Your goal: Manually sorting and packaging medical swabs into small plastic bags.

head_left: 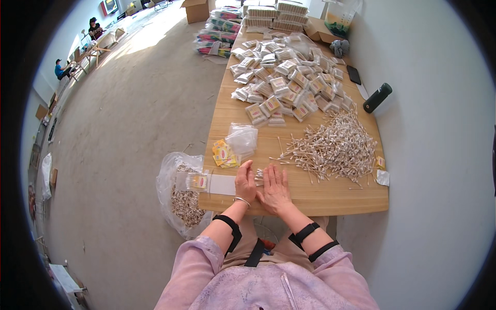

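A small bunch of cotton swabs lies on the table between my hands. My left hand stands on its edge against the bunch's left side, fingers stretched and close together. My right hand lies flat with fingers extended, partly over the swabs, and grips nothing. Left of my left hand a white strip reaches to the table's edge. A clear packet of swabs with a yellow card sits at its outer end. Beyond my left hand are yellow cards and clear plastic bags.
A loose heap of swabs covers the right side of the table. Farther back lie many filled packets, a black bottle and a phone. A plastic sack of swabs is beside the table's left edge. A wall borders the right.
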Motion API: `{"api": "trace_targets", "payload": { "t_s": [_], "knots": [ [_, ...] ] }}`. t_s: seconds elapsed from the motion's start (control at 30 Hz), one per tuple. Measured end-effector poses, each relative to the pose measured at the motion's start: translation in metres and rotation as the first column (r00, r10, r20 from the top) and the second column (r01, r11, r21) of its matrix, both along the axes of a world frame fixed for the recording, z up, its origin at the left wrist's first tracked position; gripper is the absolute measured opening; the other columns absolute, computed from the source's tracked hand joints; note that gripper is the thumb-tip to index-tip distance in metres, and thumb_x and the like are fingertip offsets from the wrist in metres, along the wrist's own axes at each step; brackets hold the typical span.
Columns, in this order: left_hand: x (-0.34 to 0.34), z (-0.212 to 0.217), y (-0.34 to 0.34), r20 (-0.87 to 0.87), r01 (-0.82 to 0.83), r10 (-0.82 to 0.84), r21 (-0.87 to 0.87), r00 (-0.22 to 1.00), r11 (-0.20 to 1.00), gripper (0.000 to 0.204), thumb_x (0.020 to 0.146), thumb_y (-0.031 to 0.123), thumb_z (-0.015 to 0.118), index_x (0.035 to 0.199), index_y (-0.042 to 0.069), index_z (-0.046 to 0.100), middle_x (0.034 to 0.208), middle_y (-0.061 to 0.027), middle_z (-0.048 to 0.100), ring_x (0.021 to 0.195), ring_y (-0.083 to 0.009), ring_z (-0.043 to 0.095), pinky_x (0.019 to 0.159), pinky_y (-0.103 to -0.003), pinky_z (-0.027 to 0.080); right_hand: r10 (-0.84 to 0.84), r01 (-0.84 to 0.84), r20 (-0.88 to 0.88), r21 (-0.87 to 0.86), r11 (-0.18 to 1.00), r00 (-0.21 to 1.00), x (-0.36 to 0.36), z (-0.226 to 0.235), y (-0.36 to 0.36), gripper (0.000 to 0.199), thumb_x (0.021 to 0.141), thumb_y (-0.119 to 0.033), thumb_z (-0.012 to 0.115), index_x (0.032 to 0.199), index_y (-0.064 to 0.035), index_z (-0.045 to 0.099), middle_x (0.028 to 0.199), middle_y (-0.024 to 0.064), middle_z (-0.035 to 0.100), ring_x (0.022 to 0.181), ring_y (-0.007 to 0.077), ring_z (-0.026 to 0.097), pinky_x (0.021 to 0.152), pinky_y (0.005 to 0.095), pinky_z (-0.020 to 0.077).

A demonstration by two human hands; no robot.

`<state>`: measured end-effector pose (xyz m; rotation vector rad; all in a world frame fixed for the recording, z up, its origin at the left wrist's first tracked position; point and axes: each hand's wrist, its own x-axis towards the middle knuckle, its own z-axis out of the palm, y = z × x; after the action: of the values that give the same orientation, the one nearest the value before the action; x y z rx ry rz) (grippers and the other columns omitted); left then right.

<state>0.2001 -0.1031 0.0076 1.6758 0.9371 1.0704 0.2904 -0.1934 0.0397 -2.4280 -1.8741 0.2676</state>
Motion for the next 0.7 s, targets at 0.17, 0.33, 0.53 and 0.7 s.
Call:
{"api": "trace_targets", "payload": {
  "t_s": [0.17, 0.33, 0.53, 0.7],
  "knots": [
    [0.001, -0.003, 0.003, 0.012, 0.001, -0.001, 0.022, 1.0, 1.0, 0.03, 0.093, 0.004, 0.043, 0.12, -0.002, 0.053, 0.11, -0.0129, 0.061, 0.101, -0.0193, 0.058, 0.09, -0.029, 0.045, 0.01, -0.009, -0.013, 0.104, 0.995, 1.0, 0.008, -0.012, -0.022, 0.084, 0.087, -0.048, 0.05, 0.144, 0.0025, 0.016, 0.152, 0.0189, 0.012, 0.142, 0.0324, 0.006, 0.114, 0.0492, 0.0028],
    [0.001, -0.002, 0.002, 0.039, 0.006, -0.005, -0.048, 0.999, 0.999, 0.03, 0.093, 0.004, 0.043, 0.12, -0.002, 0.053, 0.111, -0.0115, 0.06, 0.101, -0.0181, 0.058, 0.091, -0.029, 0.045, 0.018, -0.031, 0.127, 0.103, 0.994, 0.992, 0.003, -0.006, -0.025, 0.086, 0.086, -0.051, 0.051, 0.144, 0.0016, 0.017, 0.152, 0.018, 0.014, 0.142, 0.0309, 0.007, 0.114, 0.0489, 0.0033],
    [-0.002, -0.007, 0.005, 0.055, 0.034, -0.03, -0.075, 0.998, 0.997, 0.029, 0.094, 0.005, 0.042, 0.12, -0.003, 0.052, 0.113, -0.0109, 0.059, 0.104, -0.0168, 0.056, 0.093, -0.028, 0.045, 0.101, -0.101, -0.014, 0.013, 0.995, 0.995, -0.001, -0.001, -0.032, 0.087, 0.087, -0.056, 0.045, 0.145, 0.0011, 0.014, 0.152, 0.0185, 0.011, 0.143, 0.0311, 0.005, 0.114, 0.0482, 0.0025],
    [0.004, -0.007, 0.004, 0.121, -0.006, 0.017, -0.091, 0.992, 0.996, 0.027, 0.091, 0.004, 0.044, 0.115, -0.001, 0.056, 0.106, -0.0156, 0.062, 0.1, -0.0249, 0.06, 0.088, -0.033, 0.046, 0.054, -0.053, 0.042, -0.018, 0.998, 0.998, 0.011, 0.003, -0.017, 0.086, 0.087, -0.058, 0.043, 0.146, -0.0028, 0.015, 0.154, 0.0137, 0.01, 0.143, 0.0302, 0.005, 0.114, 0.0485, 0.0019]
  ]
}}
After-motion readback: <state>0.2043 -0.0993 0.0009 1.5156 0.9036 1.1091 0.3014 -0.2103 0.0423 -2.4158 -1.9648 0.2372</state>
